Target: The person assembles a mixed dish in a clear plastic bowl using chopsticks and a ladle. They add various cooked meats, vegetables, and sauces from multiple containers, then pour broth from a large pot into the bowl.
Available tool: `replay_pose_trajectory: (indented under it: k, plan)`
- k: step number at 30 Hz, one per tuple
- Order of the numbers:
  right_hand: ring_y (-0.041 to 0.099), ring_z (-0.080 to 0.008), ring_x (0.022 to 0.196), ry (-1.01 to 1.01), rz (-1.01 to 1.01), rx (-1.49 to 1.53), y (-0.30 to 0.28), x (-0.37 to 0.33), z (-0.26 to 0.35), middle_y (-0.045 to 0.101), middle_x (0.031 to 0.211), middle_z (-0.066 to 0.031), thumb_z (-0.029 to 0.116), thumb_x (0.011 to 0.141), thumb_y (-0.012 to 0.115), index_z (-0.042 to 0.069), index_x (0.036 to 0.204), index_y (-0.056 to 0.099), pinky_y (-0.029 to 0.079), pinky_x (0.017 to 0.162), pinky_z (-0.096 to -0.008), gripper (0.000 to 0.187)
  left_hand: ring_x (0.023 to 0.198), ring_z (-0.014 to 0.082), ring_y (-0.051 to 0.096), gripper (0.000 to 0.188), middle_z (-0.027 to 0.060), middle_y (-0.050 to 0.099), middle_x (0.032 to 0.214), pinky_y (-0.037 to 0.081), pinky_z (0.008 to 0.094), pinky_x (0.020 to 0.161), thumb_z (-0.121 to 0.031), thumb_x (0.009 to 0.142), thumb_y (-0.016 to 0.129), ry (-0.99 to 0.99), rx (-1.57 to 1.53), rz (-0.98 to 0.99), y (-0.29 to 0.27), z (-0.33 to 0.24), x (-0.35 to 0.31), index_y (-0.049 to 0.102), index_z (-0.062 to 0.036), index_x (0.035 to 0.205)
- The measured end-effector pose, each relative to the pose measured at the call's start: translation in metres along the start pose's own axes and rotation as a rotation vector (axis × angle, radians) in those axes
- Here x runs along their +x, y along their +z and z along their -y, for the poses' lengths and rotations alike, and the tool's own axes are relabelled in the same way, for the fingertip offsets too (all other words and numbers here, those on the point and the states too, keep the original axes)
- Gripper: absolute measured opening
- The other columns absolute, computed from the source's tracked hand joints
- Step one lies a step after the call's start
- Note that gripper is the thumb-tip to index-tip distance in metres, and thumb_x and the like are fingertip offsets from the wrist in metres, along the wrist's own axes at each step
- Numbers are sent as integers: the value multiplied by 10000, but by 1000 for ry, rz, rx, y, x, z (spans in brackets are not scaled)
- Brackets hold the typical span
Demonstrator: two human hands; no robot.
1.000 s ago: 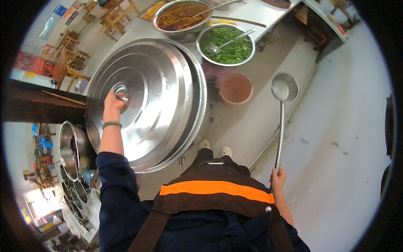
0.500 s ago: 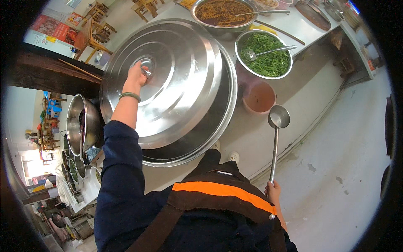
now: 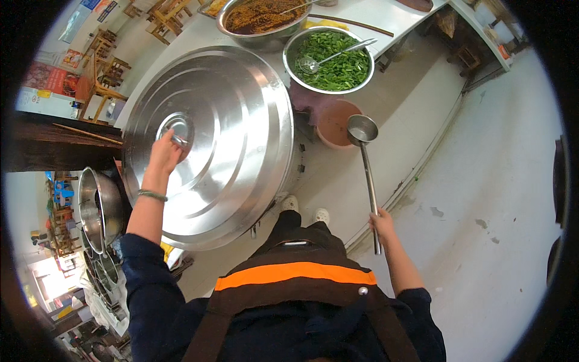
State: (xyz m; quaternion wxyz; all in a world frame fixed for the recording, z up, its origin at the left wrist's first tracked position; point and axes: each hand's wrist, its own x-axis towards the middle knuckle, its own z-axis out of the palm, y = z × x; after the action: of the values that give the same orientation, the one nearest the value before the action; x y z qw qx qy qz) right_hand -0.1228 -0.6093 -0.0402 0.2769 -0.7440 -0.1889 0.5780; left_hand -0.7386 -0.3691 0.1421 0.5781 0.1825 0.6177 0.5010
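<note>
My left hand (image 3: 166,149) is closed round the handle at the middle of a large round metal lid (image 3: 241,139). The lid lies over a big pot, whose opening it now hides. My right hand (image 3: 381,221) grips the long handle of a metal ladle (image 3: 362,129), out to my right, its round bowl pointing away from me. Under and beside the ladle bowl stands a pinkish bucket (image 3: 335,125) with murky liquid. Beyond the bucket is a metal bowl of chopped greens (image 3: 338,71) with a slotted spoon (image 3: 310,64) resting in it.
A basin of dark reddish-brown sauce (image 3: 259,18) stands on the white table (image 3: 386,15) at the far side. A thin brown stick (image 3: 356,25) lies near it. At left are a dark wooden beam (image 3: 60,145) and a deep metal bowl (image 3: 102,208). Wooden stools (image 3: 166,18) stand farther off.
The lid has come down over the pot, covering the dark opening that showed along its near right side. My right hand has raised the ladle's handle farther into view. The view has shifted.
</note>
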Motion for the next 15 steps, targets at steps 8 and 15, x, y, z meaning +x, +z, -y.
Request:
replay_pose_trajectory:
  k: [8,15]
  plan:
    - [530,-151,520,17,194,-72,66,170,60,576,657,-76,18,838,580,-32,923,571,437,485,-289,99,1128,181,508,499,120,524,1233,401,307,970,-74,930,550,648,567,-306,-2,6,-118,391,-9,1399]
    - [623,-241,829,195,310,405,98,257,50,617,926,-105,277,949,542,58,1053,560,542,718,-384,243,952,208,583,296,102,601,1021,480,326,850,7,852,557,816,1074,-518,-30,106,-272,563,15,1147]
